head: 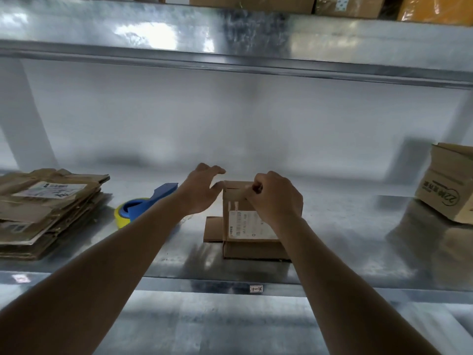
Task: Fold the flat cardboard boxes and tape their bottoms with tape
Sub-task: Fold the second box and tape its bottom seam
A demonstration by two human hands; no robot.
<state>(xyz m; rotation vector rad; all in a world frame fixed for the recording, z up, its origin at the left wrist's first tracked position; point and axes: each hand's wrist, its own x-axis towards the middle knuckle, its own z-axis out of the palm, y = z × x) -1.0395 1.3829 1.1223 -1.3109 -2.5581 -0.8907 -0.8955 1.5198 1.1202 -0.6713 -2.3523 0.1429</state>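
Observation:
A small brown cardboard box (240, 224) with a white label stands upright on the metal shelf (345, 234), its lower flaps spread out on the surface. My right hand (275, 198) is curled over the box's top right edge, fingers pressed into the taped top. My left hand (202, 188) hovers at the box's top left corner with fingers spread, thumb close to the edge. A yellow tape roll in a blue dispenser (140, 207) lies on the shelf left of my left forearm. A stack of flat cardboard boxes (43, 211) sits at the far left.
A folded brown box with black print (445, 183) stands at the right end of the shelf. Above runs another metal shelf (230, 39) carrying several cartons. The shelf's front lip bears a small label (256, 289).

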